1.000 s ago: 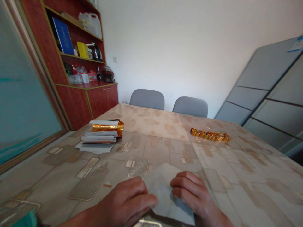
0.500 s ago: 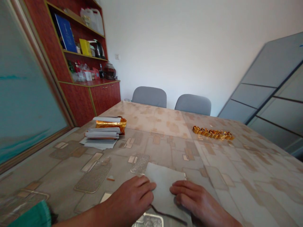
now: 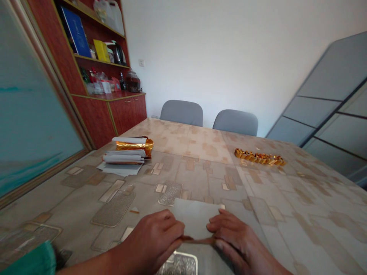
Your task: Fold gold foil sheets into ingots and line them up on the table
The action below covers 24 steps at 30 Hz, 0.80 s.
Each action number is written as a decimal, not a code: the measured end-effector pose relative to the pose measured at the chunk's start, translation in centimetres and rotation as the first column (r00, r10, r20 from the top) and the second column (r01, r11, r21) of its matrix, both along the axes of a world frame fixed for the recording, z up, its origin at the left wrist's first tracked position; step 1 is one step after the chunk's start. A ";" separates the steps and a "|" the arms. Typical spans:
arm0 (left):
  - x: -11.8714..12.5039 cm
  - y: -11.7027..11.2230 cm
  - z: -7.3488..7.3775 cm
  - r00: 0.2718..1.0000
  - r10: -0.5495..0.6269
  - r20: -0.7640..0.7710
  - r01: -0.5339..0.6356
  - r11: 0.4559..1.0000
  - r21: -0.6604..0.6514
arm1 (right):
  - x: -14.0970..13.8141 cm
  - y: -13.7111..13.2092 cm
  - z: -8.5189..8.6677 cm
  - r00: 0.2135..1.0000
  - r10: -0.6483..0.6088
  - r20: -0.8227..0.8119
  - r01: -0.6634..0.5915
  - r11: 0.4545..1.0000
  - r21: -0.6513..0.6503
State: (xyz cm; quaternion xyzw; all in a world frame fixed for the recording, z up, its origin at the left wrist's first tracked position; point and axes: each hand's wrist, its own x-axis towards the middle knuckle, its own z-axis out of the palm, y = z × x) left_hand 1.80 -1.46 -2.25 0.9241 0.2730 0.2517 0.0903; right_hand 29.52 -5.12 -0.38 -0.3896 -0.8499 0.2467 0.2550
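Note:
A pale grey sheet of paper lies on the table in front of me, its near edge turned up in a fold that shows a coppery underside. My left hand grips the left end of that fold, fingers pressed together. At the right end, my right hand pinches the fold, its thumb underneath and its fingers lying over the sheet's right side. Part of the paper is hidden under both hands. Left of the sheet is a tiny scrap with an orange edge.
A stack of grey-backed sheets with gold foil rests at the left. Folded gold pieces stand in a row at the right. Two grey chairs are behind the patterned table. A red cabinet stands back left.
The paper's near edge has been lifted and folded away from me, where before it lay lower and slanted. Both hands have shifted slightly with it. The view has tipped down a little.

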 end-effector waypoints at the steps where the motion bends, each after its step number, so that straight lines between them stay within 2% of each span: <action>1: 0.0 0.3 0.0 1.000 0.029 0.001 -0.029 0.999 -0.024 | 0.1 0.2 -0.3 0.999 -0.020 -0.032 0.020 1.000 -0.013; 5: 0.4 1.5 -0.1 0.984 0.178 -0.032 -0.181 0.963 -0.198 | -0.1 1.3 -1.0 0.981 -0.173 -0.092 0.166 0.983 -0.080; 7: 0.7 1.9 0.0 0.973 0.228 -0.035 -0.230 0.937 -0.262 | -0.3 2.0 -1.1 0.959 -0.277 -0.051 0.275 0.960 -0.042; 9: 1.0 2.0 0.1 0.967 0.251 -0.035 -0.250 0.922 -0.294 | -0.4 2.5 -1.3 0.944 -0.330 0.009 0.329 0.943 0.042; 14: 1.3 1.8 0.4 0.968 0.241 -0.070 -0.251 0.921 -0.299 | -0.4 2.8 -1.8 0.950 -0.288 0.117 0.272 0.952 0.139; 20: 1.5 2.2 0.5 0.965 0.248 -0.083 -0.262 0.896 -0.359 | -0.4 3.3 -2.3 0.902 -0.373 0.217 0.336 0.923 0.188; 24: 1.9 2.7 0.4 0.974 0.219 -0.063 -0.227 0.915 -0.332 | -0.5 3.9 -2.3 0.862 -0.422 0.280 0.377 0.904 0.203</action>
